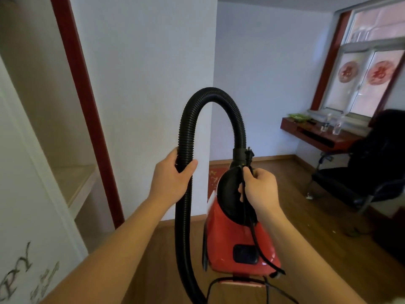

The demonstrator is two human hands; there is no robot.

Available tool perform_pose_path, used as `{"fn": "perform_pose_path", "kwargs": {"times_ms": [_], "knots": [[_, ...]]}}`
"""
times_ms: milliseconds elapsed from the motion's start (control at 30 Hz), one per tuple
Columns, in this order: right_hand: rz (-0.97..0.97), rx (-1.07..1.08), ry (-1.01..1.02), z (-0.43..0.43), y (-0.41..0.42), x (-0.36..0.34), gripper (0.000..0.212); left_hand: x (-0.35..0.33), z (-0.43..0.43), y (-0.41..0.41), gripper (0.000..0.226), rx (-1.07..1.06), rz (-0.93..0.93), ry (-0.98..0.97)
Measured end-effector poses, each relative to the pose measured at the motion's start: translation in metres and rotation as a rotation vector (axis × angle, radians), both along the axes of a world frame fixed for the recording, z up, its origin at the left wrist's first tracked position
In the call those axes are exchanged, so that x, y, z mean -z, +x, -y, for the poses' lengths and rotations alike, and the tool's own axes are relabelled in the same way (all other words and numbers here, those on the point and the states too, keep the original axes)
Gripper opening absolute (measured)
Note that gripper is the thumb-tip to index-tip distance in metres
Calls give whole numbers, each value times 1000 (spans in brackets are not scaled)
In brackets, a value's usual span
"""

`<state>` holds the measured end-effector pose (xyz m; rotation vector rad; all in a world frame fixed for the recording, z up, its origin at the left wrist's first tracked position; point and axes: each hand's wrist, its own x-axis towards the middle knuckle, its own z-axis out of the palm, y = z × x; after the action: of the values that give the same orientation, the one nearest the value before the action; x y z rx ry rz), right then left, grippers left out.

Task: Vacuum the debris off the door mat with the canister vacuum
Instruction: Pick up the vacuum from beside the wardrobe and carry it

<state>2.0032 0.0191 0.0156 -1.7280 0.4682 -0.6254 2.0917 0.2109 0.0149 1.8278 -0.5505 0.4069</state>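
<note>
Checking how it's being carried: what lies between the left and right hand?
Head view: the canister vacuum's black top, against the right hand; the hose arches over from the left hand. Behind the gap, the door mat.

Person, two limbs in view.
Left grip (173, 178): bare hand, with its back and thumb showing.
Right grip (260, 189): bare hand, with its back, knuckles and thumb showing.
Left forearm (122, 233): bare skin from the wrist down to the lower edge of the picture.
Right forearm (306, 249): bare likewise, from wrist to lower edge.
</note>
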Motion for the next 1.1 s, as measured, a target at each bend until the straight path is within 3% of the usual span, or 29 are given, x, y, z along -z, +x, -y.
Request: {"fn": "perform_pose_path", "kwargs": {"times_ms": [467,1100], "knots": [[29,259,-36,71,172,-10,36,-5,100,205,21,213,56,44],[-25,347,-24,295,323,-12,30,-13,345,372,20,327,0,19]]}}
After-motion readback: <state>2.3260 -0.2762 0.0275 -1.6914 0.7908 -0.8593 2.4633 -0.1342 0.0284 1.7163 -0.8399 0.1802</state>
